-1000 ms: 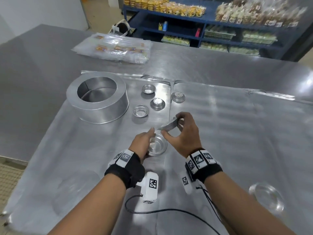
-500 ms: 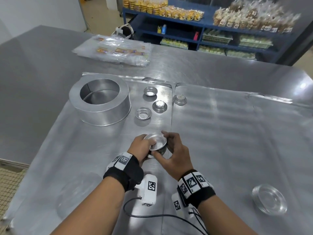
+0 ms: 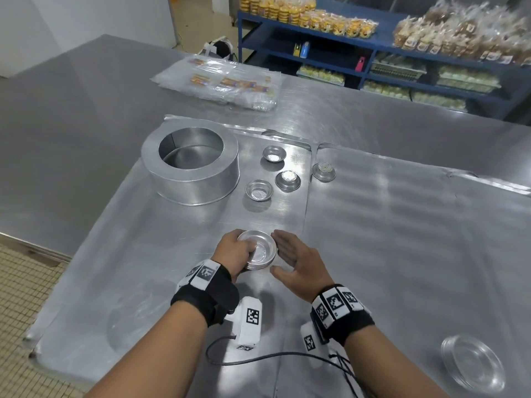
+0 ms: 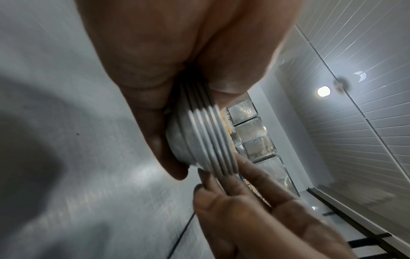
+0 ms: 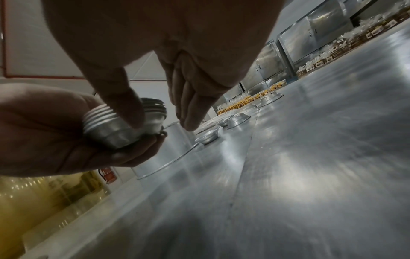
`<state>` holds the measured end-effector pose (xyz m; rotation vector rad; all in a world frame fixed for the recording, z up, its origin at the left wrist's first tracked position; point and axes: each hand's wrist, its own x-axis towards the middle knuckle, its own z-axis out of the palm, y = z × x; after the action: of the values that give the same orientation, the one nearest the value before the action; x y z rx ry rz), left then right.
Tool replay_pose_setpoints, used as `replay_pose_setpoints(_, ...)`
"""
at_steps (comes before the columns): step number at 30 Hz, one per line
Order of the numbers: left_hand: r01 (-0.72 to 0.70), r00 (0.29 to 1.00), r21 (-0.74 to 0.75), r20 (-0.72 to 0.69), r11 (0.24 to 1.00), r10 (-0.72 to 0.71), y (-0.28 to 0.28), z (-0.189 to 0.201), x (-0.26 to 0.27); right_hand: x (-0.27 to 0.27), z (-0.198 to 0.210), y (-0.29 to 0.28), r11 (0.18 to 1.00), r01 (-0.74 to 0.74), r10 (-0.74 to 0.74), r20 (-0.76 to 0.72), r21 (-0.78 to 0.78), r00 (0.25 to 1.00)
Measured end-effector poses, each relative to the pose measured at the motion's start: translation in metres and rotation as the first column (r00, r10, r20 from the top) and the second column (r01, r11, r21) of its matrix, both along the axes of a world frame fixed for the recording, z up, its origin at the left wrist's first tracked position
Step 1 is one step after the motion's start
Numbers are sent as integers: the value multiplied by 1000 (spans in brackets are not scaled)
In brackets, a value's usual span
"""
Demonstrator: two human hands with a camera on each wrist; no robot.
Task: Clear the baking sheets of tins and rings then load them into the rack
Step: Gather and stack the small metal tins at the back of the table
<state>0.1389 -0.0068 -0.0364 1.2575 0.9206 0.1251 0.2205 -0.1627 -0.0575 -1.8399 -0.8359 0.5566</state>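
My left hand (image 3: 244, 249) grips a stack of several small round tins (image 3: 260, 251), nested and held just above the left baking sheet (image 3: 138, 254). The stack's ribbed rims show in the left wrist view (image 4: 206, 140) and the right wrist view (image 5: 111, 126). My right hand (image 3: 283, 251) is beside the stack with straight fingers, its fingertips (image 4: 233, 189) touching the rims. A large metal ring (image 3: 191, 165) stands at the sheet's far left. Three loose tins (image 3: 258, 190), (image 3: 288, 179), (image 3: 273, 154) lie right of it. Another tin (image 3: 323, 170) sits upside down on the right baking sheet (image 3: 402, 239).
A clear shallow dish (image 3: 472, 363) lies on the right sheet near me. Bagged packets (image 3: 224, 84) lie on the steel table beyond the sheets. Blue shelves (image 3: 373, 53) of bagged goods stand behind. The table's left edge (image 3: 34, 245) drops to a tiled floor.
My right hand carried a tin to the stack, set it on top, and has now let go and opened beside it. My left hand still holds the stack.
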Motion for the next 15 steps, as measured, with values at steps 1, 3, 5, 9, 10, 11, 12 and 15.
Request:
replay_pose_setpoints(1, -13, 1000, -1, -4, 1000, 13, 1, -1, -2, 5, -3, 3, 999, -11, 13, 40, -46, 999)
replay_pose_setpoints(3, -38, 999, 5, -13, 999, 38, 4, -3, -7, 16, -8, 10, 989, -14, 29, 100, -149, 995)
replay_pose_setpoints(5, -59, 998, 6, -20, 998, 59, 8, -4, -13, 26, -8, 21, 961, -8, 50, 146, -276, 988)
replay_pose_setpoints(9, -113, 993, 5, -39, 994, 113, 16, -6, -29, 52, -10, 49, 888, -11, 132, 230, -460, 964)
replay_pose_setpoints(10, -130, 991, 6, -43, 991, 130, 19, -7, -33, 59, -10, 57, 873, 1, 145, 260, -489, 955)
replay_pose_setpoints(11, -144, 989, 6, -45, 990, 144, 21, -7, -37, 66, -11, 65, 859, 14, 157, 288, -512, 945)
replay_pose_setpoints(12, -158, 986, 6, -46, 987, 158, 22, -8, -41, 72, -11, 73, 847, 28, 165, 314, -530, 935)
replay_pose_setpoints(15, -191, 980, 11, -62, 982, 191, 29, -10, -55, 91, -6, 100, 816, 86, 161, 369, -572, 915)
